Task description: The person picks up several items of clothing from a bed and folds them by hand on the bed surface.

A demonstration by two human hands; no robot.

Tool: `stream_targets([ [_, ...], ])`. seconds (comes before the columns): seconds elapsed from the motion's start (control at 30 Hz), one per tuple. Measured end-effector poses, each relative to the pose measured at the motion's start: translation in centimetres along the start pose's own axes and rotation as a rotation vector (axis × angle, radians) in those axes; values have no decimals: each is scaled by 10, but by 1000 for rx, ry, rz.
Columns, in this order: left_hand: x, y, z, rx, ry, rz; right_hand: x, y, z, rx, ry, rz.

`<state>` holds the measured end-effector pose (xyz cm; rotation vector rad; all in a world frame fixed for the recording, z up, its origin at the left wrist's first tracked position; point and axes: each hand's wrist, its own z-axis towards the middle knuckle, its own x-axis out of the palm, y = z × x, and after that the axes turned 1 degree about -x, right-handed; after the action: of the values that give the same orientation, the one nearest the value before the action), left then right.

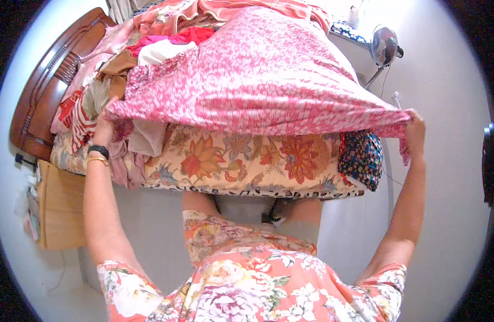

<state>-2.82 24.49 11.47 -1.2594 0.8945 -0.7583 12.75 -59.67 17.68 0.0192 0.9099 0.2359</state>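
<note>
A large pink and white mottled cloth (268,80) is stretched wide between my two hands, its near edge pulled almost straight above the bed's front edge. My left hand (106,122) is closed on the cloth's left near corner, beside the heaped clothes. Out past the bed's right end, my right hand (415,131) grips the right near corner, and a short end of cloth hangs below it. The cloth's far part spreads back over the bed and hides what lies under it.
The bed's mattress (247,161) has a floral cover. Rumpled clothes (102,88) lie at left by the wooden headboard (59,80). A dark floral cloth (360,158) hangs at the right corner. Behind stands a fan (385,47); a brown board (62,204) stands at left.
</note>
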Motion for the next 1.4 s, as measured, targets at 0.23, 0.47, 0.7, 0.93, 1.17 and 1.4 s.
stream_targets([
  [0.23, -13, 67, -72, 119, -82, 829, 10, 3, -109, 37, 230, -117],
  [0.47, -74, 66, -122, -67, -164, 111, -33, -3, -122, 171, 272, -84],
  [0.7, -29, 80, -139, -236, -521, -1, -35, -33, -87, 598, 129, 206],
  [0.93, 8, 43, -131, -420, -744, -48, -87, -50, -46, 393, 275, 134],
  [1.17, 6, 45, -142, -484, -660, -64, -100, -64, 25, 657, 760, 381],
  [1.4, -6, 76, -156, -613, -719, -123, 11, -67, 173, 381, 891, 405],
])
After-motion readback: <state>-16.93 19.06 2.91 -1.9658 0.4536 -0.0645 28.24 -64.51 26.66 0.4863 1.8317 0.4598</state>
